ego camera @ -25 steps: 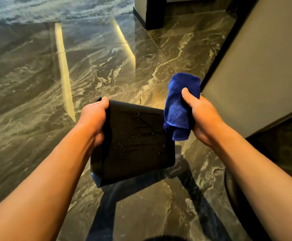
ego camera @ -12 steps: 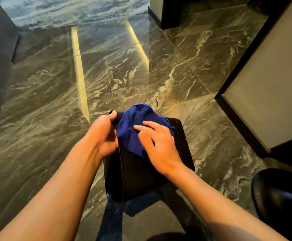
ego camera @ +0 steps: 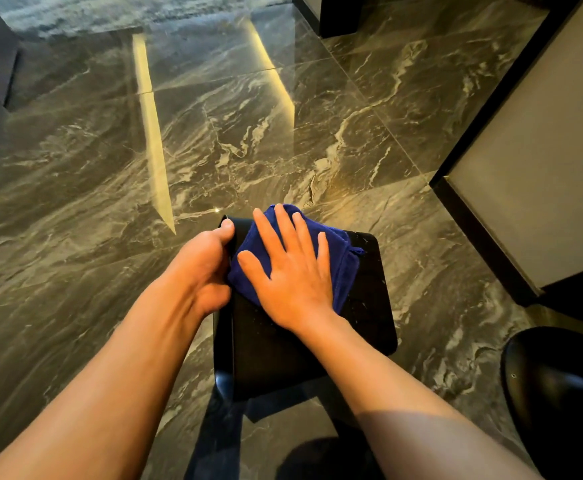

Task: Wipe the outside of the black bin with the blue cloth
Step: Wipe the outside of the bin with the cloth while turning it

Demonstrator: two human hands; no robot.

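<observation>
The black bin [ego camera: 366, 327] is held up over the floor, lying on its side with one flat wall facing me. My left hand [ego camera: 203, 268] grips its left rim, thumb over the top corner. The blue cloth [ego camera: 343, 268] lies spread on the upper part of that wall. My right hand [ego camera: 290, 271] presses flat on the cloth with fingers spread and pointing away from me. Small light specks show on the bare wall to the right of the cloth. The bin's opening faces left and is hidden from me.
Glossy dark marble floor [ego camera: 283, 140] stretches ahead with two bright light streaks. A beige panel with a black base [ego camera: 532, 174] stands at the right. A round black object [ego camera: 560, 393] sits at the lower right. A dark column base [ego camera: 338, 15] stands at the far top.
My right hand carried the cloth from beside the bin's right edge onto its facing wall, then flattened out with fingers spread. The bin sank lower and nearer to me.
</observation>
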